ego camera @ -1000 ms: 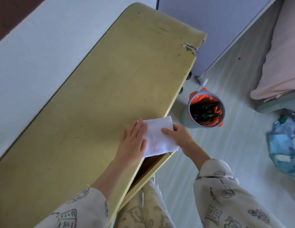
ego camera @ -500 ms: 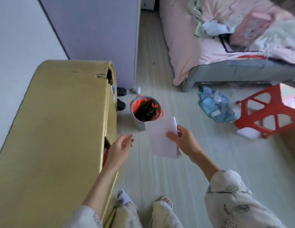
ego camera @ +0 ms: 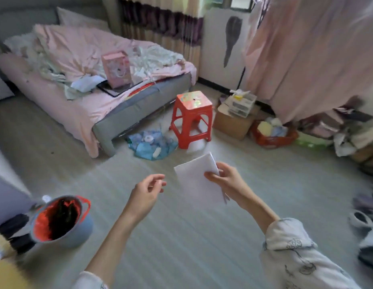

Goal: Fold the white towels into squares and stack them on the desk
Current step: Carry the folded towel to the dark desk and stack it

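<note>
Right hand (ego camera: 227, 180) pinches the folded white towel (ego camera: 199, 181) at its right edge, thumb on the top face, fingers curled behind; towel is held flat-ish in the air over the floor (ego camera: 181, 236), near frame centre, tilted so one corner points to about 1 o'clock. Left hand (ego camera: 147, 192) is just beside the towel at its 9 o'clock, not touching it, holding nothing, fingers loosely curled with thumb and fingertips close together (palm side partly hidden). Both forearms come in from 6 o'clock, printed pale sleeves (ego camera: 296, 263) pushed up. Desk (ego camera: 2, 272) shows only as a yellow corner at 8 o'clock, well apart from the towel. Grey bin (ego camera: 62, 224) with an orange-red liner and dark contents sits on the floor at 8 o'clock, near the desk corner. Red plastic stool (ego camera: 191, 117) stands at 12 o'clock past the towel; a blue bag heap (ego camera: 152, 144) lies just beside its left legs. Bed (ego camera: 87, 80) with pink sheets and clutter at 10 to 11 o'clock, a pink box (ego camera: 116, 67) upright on it. Cardboard box (ego camera: 233, 119) and a red basket (ego camera: 273, 134) at 1 o'clock, pink curtain (ego camera: 306, 49) hanging above them. Frame is motion-blurred, fine detail not readable.
</note>
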`<move>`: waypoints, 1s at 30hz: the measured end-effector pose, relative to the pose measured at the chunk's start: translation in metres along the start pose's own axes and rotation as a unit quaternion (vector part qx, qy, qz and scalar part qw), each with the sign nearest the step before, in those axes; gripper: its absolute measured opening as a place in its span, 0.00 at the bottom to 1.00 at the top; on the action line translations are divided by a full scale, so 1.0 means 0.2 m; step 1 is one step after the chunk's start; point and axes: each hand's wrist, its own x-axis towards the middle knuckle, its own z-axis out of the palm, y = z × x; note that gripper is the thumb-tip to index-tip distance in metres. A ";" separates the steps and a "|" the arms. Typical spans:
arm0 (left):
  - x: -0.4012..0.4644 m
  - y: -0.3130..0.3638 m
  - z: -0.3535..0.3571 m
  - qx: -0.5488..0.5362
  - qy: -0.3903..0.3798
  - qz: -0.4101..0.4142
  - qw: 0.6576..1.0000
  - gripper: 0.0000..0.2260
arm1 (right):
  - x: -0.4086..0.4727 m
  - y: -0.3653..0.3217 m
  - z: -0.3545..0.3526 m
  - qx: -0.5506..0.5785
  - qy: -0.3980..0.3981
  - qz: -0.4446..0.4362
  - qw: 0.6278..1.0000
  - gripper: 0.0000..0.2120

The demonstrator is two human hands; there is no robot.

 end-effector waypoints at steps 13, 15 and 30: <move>0.65 0.99 2.02 0.211 -0.347 0.237 0.883 0.09 | -0.25 0.58 -1.88 0.100 0.325 0.062 0.938 0.04; 0.72 1.05 2.33 0.211 -0.385 0.251 0.862 0.08 | -0.25 0.68 -2.14 0.102 0.371 0.072 0.920 0.05; 0.99 1.82 4.39 0.167 -0.620 0.253 0.723 0.10 | -0.37 1.23 -3.79 0.141 0.592 0.154 0.778 0.10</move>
